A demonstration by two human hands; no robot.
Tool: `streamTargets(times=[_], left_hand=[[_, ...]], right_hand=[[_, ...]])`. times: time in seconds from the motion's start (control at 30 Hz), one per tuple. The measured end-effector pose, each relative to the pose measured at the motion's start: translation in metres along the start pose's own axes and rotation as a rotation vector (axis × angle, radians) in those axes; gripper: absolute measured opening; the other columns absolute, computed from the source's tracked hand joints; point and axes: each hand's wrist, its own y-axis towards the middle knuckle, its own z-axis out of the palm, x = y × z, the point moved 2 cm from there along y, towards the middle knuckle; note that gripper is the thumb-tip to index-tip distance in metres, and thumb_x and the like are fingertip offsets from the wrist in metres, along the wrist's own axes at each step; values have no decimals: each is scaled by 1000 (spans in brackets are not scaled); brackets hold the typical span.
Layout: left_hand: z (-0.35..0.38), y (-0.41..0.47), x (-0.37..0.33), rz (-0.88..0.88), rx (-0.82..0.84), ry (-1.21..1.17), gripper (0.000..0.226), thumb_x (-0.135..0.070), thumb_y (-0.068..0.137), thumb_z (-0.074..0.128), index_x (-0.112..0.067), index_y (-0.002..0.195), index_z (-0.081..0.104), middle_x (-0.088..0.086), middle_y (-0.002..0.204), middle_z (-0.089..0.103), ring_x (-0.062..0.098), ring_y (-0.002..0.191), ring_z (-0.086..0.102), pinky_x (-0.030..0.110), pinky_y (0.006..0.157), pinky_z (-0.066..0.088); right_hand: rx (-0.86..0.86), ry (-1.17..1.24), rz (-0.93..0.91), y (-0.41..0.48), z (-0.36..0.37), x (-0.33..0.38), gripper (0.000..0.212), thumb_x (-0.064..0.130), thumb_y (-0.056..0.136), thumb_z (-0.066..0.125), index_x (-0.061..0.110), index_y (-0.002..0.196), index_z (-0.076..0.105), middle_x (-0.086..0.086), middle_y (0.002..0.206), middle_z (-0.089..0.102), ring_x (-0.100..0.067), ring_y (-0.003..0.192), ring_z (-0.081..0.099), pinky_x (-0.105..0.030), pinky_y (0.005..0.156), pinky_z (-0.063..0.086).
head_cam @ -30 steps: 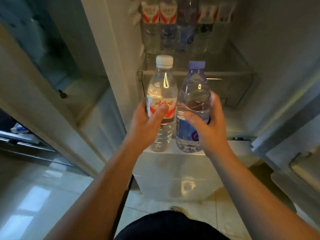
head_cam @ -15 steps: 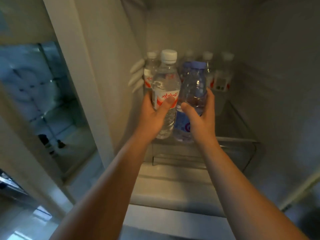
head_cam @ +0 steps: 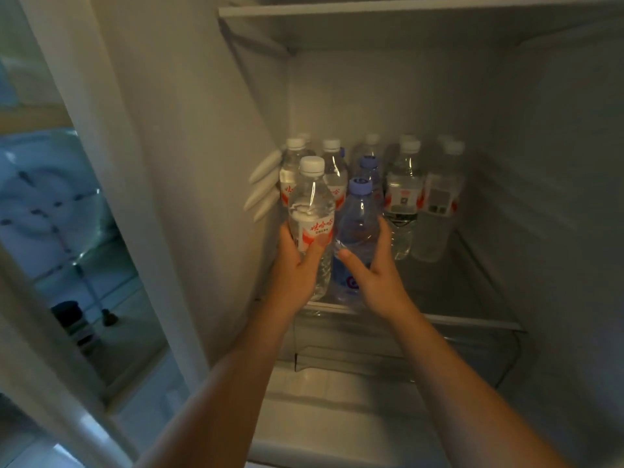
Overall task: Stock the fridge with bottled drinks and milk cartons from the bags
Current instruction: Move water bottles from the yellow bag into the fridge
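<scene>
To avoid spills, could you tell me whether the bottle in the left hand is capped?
Capped: a white cap sits atop the bottle that the left hand grips.

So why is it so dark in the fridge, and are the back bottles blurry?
Head view: the fridge is dim, no lit lamp showing; the back bottles look soft and murky; the white-capped bottle in the left hand catches small glints.

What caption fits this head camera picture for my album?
Stocking up: left hand holds a white-capped bottle, right hand a blue-capped bottle, at a fridge shelf lined with water bottles.
</scene>
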Motion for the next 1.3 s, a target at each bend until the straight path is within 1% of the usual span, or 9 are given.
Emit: streamTargets(times=[0.1,0.27,0.37,0.47,0.6,0.73,0.97,1.1,1.3], left_hand=[[-5,-10,13,17,20,105,47,-26,96,62,-19,137,42,-13,122,62,-6,108,60,19,91,50],[-10,-21,34,12,-18,392,61,-45,90,61,-24,142,38,-1,134,57,16,121,54,44,99,48],[-11,-26,32,66,-130,546,71,-41,85,69,-18,145,39,6,136,49,22,125,43,36,99,40],[-12,-28,31,83,-231,496,75,-32,74,83,-17,137,47,0,124,45,12,112,45,27,91,40],[-12,-29,33,76,-326,443,55,-28,70,87,-23,100,42,-1,102,47,22,88,55,33,72,48],[-14,-25,36,42,-322,512,39,-29,80,79,-20,85,42,1,84,53,20,72,54,24,59,37],[-13,-14,36,13,-270,579,18,-12,87,68,-16,87,51,6,83,60,23,77,57,30,67,40],[-10,-10,38,-8,-196,611,4,-12,91,62,-14,92,58,2,83,62,19,78,60,24,66,40],[-7,-7,41,-21,-134,658,15,-10,91,56,-14,106,57,8,97,65,24,91,61,35,76,50]], right_hand=[[38,-6,39,-6,-2,-10,63,16,94,62,28,146,27,9,143,47,0,130,46,-16,105,38],[159,-132,153,-12,-10,-28,59,22,93,64,32,140,29,12,140,48,1,126,48,-15,102,37],[214,-234,220,-12,-9,-34,63,27,93,63,28,144,26,11,139,47,-7,127,47,-18,101,36],[219,-374,239,-9,-8,-39,63,33,94,61,25,147,29,4,140,50,-15,126,50,-31,103,40],[194,-610,229,-4,-5,-43,57,41,95,55,26,145,33,-6,137,54,-29,124,51,-42,102,44],[224,-789,215,4,3,-46,51,33,98,50,22,146,35,-9,139,50,-33,126,44,-39,104,38],[213,-820,229,22,15,-50,43,32,97,52,13,135,48,-14,129,55,-32,117,52,-38,97,44],[221,-920,218,23,20,-48,45,39,98,48,13,136,47,-13,129,52,-32,117,51,-38,97,42],[211,-973,225,21,22,-43,49,42,100,44,14,139,43,-13,136,46,-32,123,47,-40,98,40]])
